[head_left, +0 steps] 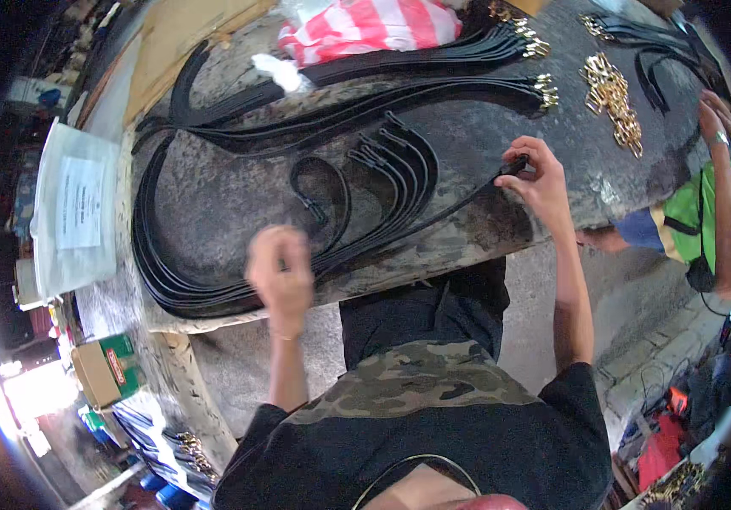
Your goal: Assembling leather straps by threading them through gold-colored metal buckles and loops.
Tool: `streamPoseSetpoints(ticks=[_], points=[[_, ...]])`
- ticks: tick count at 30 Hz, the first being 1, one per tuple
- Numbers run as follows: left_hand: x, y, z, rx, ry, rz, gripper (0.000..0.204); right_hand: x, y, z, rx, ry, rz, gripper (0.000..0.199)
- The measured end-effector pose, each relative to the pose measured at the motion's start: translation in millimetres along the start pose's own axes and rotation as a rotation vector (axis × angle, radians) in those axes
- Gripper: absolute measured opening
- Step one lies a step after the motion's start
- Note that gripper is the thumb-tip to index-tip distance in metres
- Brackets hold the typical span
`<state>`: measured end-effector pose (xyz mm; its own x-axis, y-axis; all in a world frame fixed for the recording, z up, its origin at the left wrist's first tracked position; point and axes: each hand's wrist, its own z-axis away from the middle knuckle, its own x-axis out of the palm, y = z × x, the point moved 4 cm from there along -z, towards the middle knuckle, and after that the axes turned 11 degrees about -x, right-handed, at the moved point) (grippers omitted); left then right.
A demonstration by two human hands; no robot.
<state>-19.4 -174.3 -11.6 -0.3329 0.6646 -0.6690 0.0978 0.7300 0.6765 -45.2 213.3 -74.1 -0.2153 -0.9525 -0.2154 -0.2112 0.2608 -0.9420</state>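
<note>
Perhaps to keep its end apart, the right hand (535,176) pinches one black strap (465,202) toward the near edge of the bench (217,225), while the blurred left hand (280,270), whose grip I cannot tell, is farther left there.

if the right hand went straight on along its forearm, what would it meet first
Probably the gold clips on the black straps ahead, though the right hand might pass over them: its height above the table is unclear.
</note>
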Motion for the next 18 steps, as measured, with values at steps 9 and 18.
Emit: streamPoseSetpoints(ticks=[9, 18], points=[[175.5, 148.5, 2.9, 0.257, -1.072, 0.247, 0.031, -21.4, -63.1, 32.4, -0.008, 0.076, -0.166, 0.032], [160.7, 149.2, 4.8, 0.388, -0.821, 0.458, 0.018, -38.0, -46.9, 65.2, 0.282, 0.352, -0.177, 0.030]])
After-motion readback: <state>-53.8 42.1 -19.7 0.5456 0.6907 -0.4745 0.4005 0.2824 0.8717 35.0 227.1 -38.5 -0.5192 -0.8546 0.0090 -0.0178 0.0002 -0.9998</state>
